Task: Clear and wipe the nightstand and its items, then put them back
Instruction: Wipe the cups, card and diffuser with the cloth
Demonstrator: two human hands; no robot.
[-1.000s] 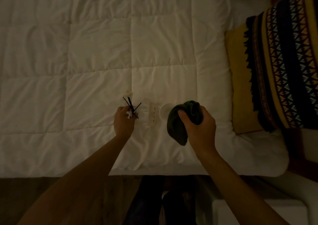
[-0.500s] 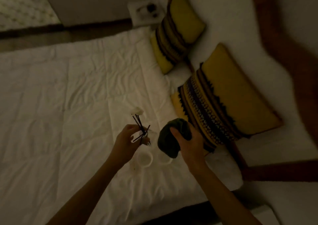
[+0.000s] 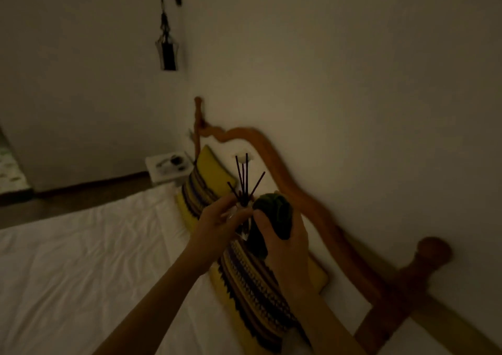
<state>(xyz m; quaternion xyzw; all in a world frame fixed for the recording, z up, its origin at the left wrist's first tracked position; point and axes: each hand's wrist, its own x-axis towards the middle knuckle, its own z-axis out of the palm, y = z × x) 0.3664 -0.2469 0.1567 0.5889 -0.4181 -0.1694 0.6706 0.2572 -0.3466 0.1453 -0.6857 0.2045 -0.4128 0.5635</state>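
In the head view, a small clear glass reed diffuser [image 3: 242, 220] is held in the air above the bed, in front of the pillows and the headboard. Its body is seen only dimly between the two hands; a pale glint is caught on the glass at its lower end. From its neck a handful of thin dark reeds [image 3: 243, 181] is fanned upward and outward, one leaning well to the right.

The diffuser is gripped by the left hand [image 3: 214, 225], whose fingers are curled round the glass just below the reeds. A dark green cloth [image 3: 275, 216] is bunched in the right hand [image 3: 282, 242], the fingers and thumb being clenched round it; the cloth is pressed against the right side of the diffuser.

Below the hands a yellow pillow with dark patterned bands [image 3: 255, 286] is laid against a carved wooden headboard [image 3: 320, 208], and a second yellow pillow [image 3: 209, 175] is seen behind it. White bedding [image 3: 89, 259] is spread to the left. At the far side of the bed a white nightstand [image 3: 168, 168] is seen, with small dark items on top that cannot be made out. A dark lantern [image 3: 166, 47] is hung from a wall bracket.
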